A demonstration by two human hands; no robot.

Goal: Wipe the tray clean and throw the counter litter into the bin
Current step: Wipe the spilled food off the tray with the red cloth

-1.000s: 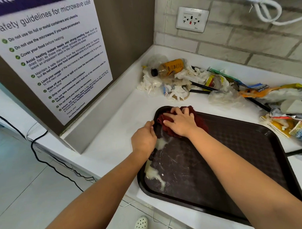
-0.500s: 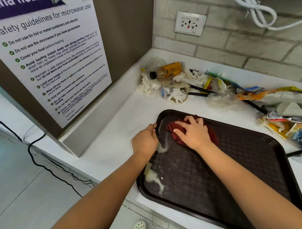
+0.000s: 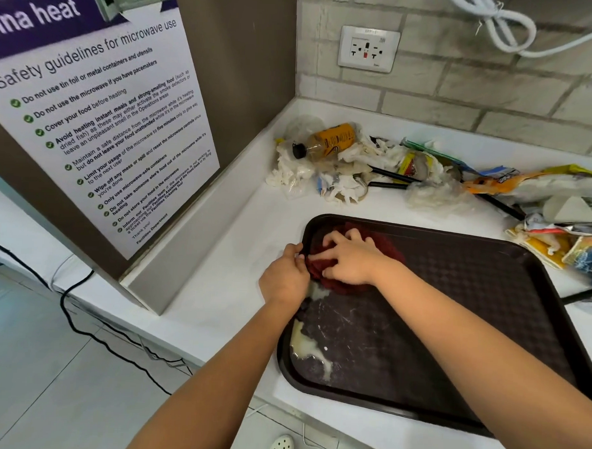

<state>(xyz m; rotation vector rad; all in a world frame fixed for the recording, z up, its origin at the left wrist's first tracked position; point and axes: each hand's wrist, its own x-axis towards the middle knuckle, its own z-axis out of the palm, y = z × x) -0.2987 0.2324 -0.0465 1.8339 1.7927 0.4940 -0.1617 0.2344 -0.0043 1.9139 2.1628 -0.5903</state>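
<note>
A dark brown tray (image 3: 469, 314) lies on the white counter (image 3: 218, 282). My left hand (image 3: 284, 279) grips its left rim. My right hand (image 3: 348, 259) lies on a crumpled red cloth (image 3: 336, 285) at the tray's far-left corner, with the fingers curled into the fabric. A pale, creamy spill (image 3: 308, 349) sits along the tray's near-left edge, with smears further in. Litter is heaped behind the tray: a plastic bottle with an orange label (image 3: 327, 141), crumpled tissues (image 3: 289, 172) and snack wrappers (image 3: 511, 179).
A brown panel with a microwave safety poster (image 3: 100, 126) stands on the left of the counter. A brick wall with a socket (image 3: 368, 49) and a white cable (image 3: 502, 33) runs behind. Black sticks (image 3: 390, 175) lie in the litter. Black cords (image 3: 67, 303) trail on the floor.
My right hand slid the cloth out from the far corner, then back left toward my left hand. Its fingers now curl into the cloth. My left hand has stayed on the rim.
</note>
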